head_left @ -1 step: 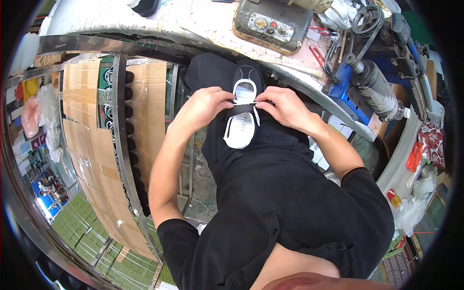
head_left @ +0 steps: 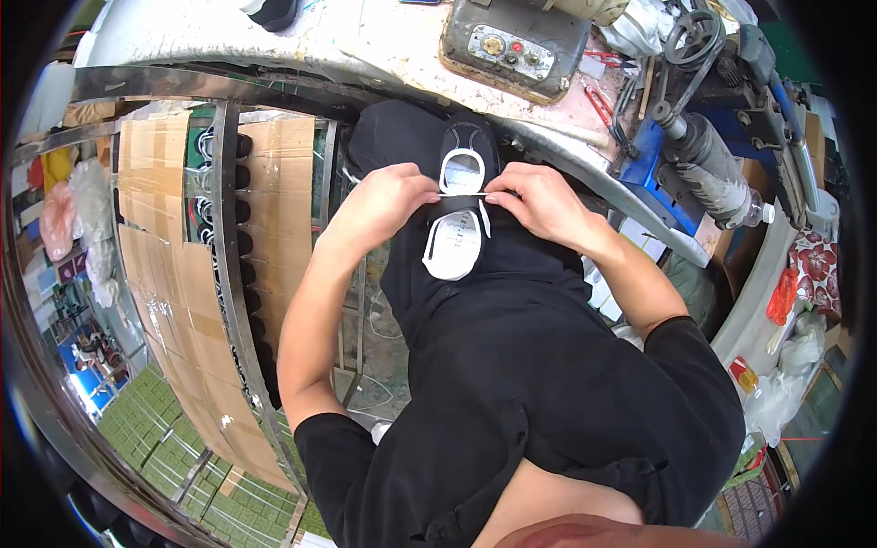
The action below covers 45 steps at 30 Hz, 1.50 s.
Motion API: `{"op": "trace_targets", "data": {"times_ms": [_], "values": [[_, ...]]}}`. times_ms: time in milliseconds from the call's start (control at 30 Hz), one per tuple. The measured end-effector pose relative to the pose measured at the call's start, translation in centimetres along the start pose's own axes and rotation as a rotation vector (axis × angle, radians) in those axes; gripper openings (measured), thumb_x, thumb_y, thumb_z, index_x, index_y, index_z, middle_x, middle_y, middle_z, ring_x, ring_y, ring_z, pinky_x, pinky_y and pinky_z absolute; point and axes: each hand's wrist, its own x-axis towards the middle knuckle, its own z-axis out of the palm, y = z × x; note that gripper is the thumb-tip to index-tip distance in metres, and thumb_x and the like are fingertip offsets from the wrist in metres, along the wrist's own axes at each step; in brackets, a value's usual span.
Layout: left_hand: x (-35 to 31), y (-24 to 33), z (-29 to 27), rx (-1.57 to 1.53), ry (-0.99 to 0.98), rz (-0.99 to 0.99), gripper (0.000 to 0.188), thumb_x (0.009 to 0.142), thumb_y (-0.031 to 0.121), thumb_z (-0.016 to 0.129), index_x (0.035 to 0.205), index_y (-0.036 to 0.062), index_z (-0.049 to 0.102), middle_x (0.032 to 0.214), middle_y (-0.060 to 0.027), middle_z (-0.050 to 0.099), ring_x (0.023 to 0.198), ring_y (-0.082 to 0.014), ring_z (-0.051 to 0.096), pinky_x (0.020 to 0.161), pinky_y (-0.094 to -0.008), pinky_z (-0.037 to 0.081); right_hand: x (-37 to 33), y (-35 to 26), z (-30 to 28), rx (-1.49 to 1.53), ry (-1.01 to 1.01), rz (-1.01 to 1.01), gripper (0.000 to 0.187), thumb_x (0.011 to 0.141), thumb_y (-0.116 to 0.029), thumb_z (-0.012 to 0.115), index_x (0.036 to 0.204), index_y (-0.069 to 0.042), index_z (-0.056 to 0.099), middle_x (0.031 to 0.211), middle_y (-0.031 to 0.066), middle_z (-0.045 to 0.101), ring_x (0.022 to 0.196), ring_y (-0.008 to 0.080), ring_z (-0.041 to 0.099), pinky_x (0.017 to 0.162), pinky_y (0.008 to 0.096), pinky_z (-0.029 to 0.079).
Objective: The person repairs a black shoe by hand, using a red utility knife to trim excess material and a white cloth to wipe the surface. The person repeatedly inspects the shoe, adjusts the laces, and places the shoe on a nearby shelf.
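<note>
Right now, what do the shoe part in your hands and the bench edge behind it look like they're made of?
Shoe part: seemingly black fabric or synthetic upper with a smooth white lining, matte; both hands' fingers pinch it. Bench edge: bare metal, shiny and reflective, with a worn, stained whitish top.

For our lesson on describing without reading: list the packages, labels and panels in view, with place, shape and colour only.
Cardboard sheets: left rack, flat, brown.
Control box: bench top, grey, with round knobs and a red button.
Shoe label: white oval inside the black shoe, between left hand and right hand.
Plastic bags: right edge, clear.
</note>
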Motion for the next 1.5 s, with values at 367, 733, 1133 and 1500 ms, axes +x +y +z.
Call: {"op": "trace_targets", "data": {"times_ms": [367,733,1133,1500], "values": [[2.9,-1.7,1.4,-1.608,-0.404,-0.803,0.024,0.093,0.0,0.054,0.11,-0.0041,0.07,0.069,0.0024,0.052,0.05,-0.0012,0.035,0.041,-0.0178,0.024,4.3,-2.3,-3.2,0.435,-0.305,0.305,0.022,0.093,-0.016,0.071,0.104,0.002,0.075,0.073,0.0032,0.069,0.066,0.0078,0.061,0.064,0.0273,0.05],[1.9,0.0,0.3,-0.284,0.024,-0.141,0.015,0.091,0.004,0.069,0.105,-0.0005,0.067,0.095,-0.0119,0.066,0.082,-0.0202,0.067,0.074,-0.0323,0.056,4.5,0.1,-0.2,0.767,-0.27,0.448,0.026,0.091,-0.019,0.074,0.112,-0.004,0.073,0.065,-0.0004,0.065,0.054,0.0032,0.054,0.05,0.0224,0.037],[1.1,0.7,6.2,-0.188,0.435,0.135,0.022,0.076,0.004,0.077,0.093,0.0177,0.074,0.105,-0.0072,0.056,0.079,-0.019,0.066,0.061,-0.0315,0.056,4.3,1.4,1.5,1.2,-0.182,0.671,0.015,0.094,-0.013,0.069,0.095,0.001,0.071,0.067,0.0036,0.063,0.045,0.0026,0.045,0.039,0.0197,0.029],[1.7,-0.1,4.6,-0.339,0.286,0.169,0.024,0.073,0.004,0.079,0.091,0.018,0.072,0.112,-0.0084,0.054,0.082,-0.0217,0.061,0.07,-0.0319,0.053,5.7,1.9,-0.4,0.68,-0.358,0.324,0.009,0.083,-0.008,0.071,0.085,0.0,0.071,0.072,0.0,0.065,0.066,0.0103,0.058,0.062,0.0267,0.046]]}}
